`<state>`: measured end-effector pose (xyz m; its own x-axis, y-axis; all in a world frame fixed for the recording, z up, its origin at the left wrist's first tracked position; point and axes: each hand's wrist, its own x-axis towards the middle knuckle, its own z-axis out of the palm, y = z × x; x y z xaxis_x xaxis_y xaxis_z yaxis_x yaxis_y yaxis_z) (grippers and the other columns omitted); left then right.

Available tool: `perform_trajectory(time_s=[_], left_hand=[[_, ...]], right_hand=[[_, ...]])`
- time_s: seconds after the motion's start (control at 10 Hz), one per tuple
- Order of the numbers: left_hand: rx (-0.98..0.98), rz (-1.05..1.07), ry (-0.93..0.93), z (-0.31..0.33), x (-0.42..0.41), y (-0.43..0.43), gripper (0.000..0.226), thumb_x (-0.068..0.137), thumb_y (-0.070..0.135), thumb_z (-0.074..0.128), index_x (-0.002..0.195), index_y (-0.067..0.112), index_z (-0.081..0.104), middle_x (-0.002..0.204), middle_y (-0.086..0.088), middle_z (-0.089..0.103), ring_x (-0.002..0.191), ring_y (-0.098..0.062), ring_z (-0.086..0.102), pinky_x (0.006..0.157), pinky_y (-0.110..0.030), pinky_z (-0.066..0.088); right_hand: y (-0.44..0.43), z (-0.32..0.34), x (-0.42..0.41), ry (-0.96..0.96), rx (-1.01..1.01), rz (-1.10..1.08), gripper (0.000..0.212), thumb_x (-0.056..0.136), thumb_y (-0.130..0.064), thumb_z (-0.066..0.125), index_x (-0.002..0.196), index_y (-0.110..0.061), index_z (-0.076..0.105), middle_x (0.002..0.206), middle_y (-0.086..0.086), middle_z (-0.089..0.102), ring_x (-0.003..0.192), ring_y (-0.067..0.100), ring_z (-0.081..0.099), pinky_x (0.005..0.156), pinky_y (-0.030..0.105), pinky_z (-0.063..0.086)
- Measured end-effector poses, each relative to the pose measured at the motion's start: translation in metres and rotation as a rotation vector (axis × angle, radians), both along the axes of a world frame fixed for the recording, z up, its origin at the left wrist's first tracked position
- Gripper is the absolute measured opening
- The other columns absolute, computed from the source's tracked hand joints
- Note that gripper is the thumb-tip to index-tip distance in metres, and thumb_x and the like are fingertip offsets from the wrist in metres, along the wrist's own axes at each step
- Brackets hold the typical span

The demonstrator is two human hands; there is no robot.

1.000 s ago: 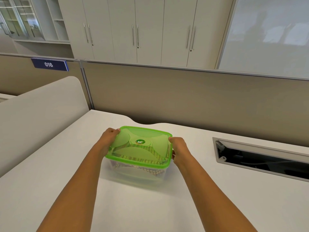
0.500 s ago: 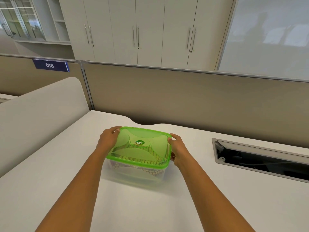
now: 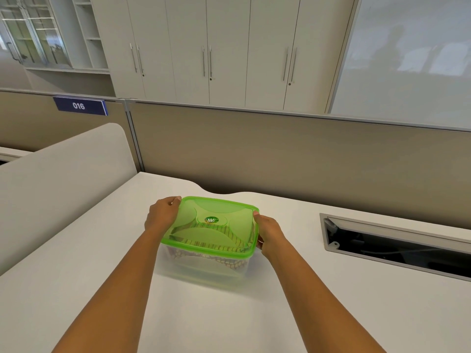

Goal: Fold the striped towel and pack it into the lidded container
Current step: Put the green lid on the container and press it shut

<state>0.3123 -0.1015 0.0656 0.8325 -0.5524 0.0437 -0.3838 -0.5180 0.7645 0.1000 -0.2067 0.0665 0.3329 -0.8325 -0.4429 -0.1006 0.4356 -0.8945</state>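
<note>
The step in hand seems to be the closing: the translucent green plastic lid [image 3: 214,220] sits on the clear rectangular plastic container [image 3: 204,263] on the white tabletop [image 3: 102,250], with the folded striped towel [image 3: 219,250] inside. The left hand [image 3: 161,216] and the right hand [image 3: 270,234] each have their grip closed on a lid edge. Next, probably press the rim down evenly. I count one container, one lid, one towel, two hands.

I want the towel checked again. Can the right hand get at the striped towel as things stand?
Probably not directly. The striped towel lies inside the clear container with the green lid sitting on top, and the right hand rests against the lid's edge. The lid must come off first.
</note>
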Motion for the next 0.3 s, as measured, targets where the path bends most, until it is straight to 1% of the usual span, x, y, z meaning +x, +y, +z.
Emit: perform_trajectory(time_s=[0.1, 0.2, 0.3], left_hand=[[0.027, 0.045, -0.045, 0.004, -0.004, 0.005, 0.045, 0.096, 0.041, 0.038, 0.113, 0.010, 0.066, 0.115, -0.019, 0.065, 0.110, -0.038, 0.053, 0.087, -0.040, 0.042], [-0.020, 0.075, -0.045, 0.007, -0.010, 0.012, 0.046, 0.097, 0.038, 0.036, 0.109, 0.007, 0.067, 0.112, -0.019, 0.066, 0.106, -0.037, 0.054, 0.082, -0.036, 0.039], [-0.053, 0.082, -0.038, 0.011, -0.025, 0.021, 0.046, 0.098, 0.034, 0.034, 0.106, 0.003, 0.067, 0.110, -0.023, 0.066, 0.106, -0.038, 0.053, 0.079, -0.035, 0.035]], right_hand=[[0.004, -0.001, -0.005, -0.051, 0.018, -0.041, 0.042, 0.093, -0.035, 0.052, 0.127, -0.010, 0.052, 0.125, 0.012, 0.055, 0.110, 0.027, 0.054, 0.090, 0.039, 0.048], [0.011, 0.000, -0.014, -0.074, -0.009, -0.043, 0.042, 0.095, -0.036, 0.048, 0.131, -0.012, 0.048, 0.133, 0.011, 0.052, 0.118, 0.028, 0.053, 0.088, 0.036, 0.047], [0.024, 0.002, -0.028, -0.050, -0.047, 0.013, 0.042, 0.098, -0.034, 0.039, 0.134, -0.012, 0.042, 0.133, 0.010, 0.052, 0.116, 0.028, 0.054, 0.090, 0.036, 0.046]])
